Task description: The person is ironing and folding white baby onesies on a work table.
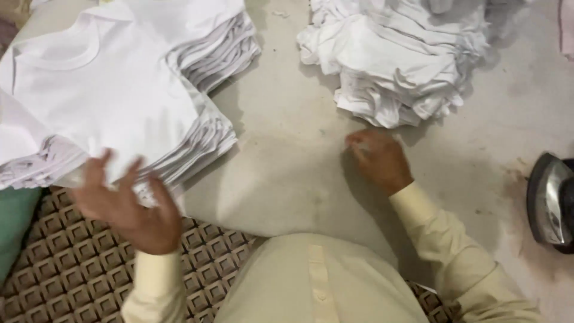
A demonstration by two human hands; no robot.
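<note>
A tall stack of flat, pressed white garments (119, 90) lies at the left on the grey work surface (287, 155). My left hand (128, 203) hovers at the stack's near edge, fingers spread, holding nothing. It is blurred. A loose, crumpled pile of white garments (394, 54) sits at the upper right. My right hand (378, 158) rests on the surface just in front of that pile, fingers curled, close to the pile's lower edge. I cannot tell whether it pinches any cloth. Both arms wear pale yellow sleeves.
A metal clothes iron (550, 200) stands at the right edge of the surface. A brown patterned mat (66, 269) covers the floor at the lower left, with a green cloth (15, 221) beside it.
</note>
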